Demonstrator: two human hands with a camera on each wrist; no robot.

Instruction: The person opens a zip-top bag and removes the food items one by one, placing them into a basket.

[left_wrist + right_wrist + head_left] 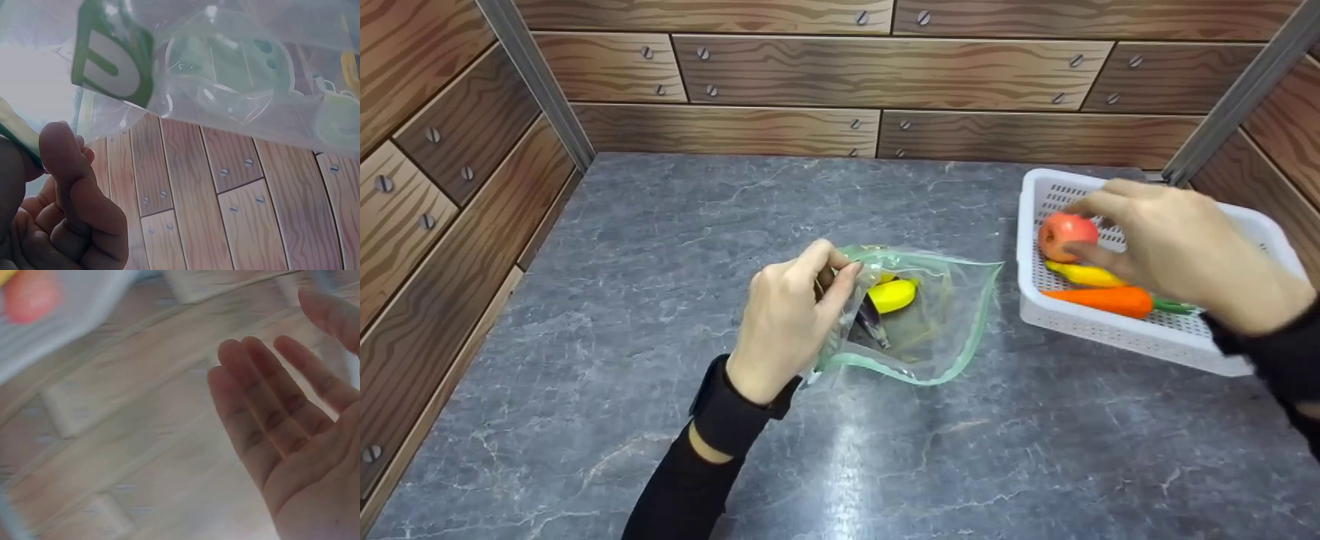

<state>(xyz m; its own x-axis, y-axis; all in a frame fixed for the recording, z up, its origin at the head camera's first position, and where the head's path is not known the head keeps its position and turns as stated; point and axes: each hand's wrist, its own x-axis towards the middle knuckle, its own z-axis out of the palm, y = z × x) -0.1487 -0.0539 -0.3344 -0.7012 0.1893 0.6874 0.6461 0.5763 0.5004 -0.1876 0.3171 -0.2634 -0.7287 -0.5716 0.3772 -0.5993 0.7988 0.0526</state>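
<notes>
My left hand (791, 322) pinches the rim of a clear zip bag (952, 330) with a green-edged mouth, which gapes open. Inside the bag lie a dark eggplant (873, 322) and a yellow, banana-like piece (893, 295). The left wrist view shows the thumb and finger at the edge of the bag (225, 62), beside its green label. Over a white basket, my right hand (1177, 232) reaches toward a red apple (1061, 234). In the right wrist view its fingers (261, 399) are loosely extended with nothing in them.
The white perforated basket (1132, 349) stands at the right on the grey marbled table (622, 322). Besides the apple it holds a carrot (1110, 301) and a yellow, long piece (1084, 274). Wood-patterned walls (810, 71) close off the back and sides.
</notes>
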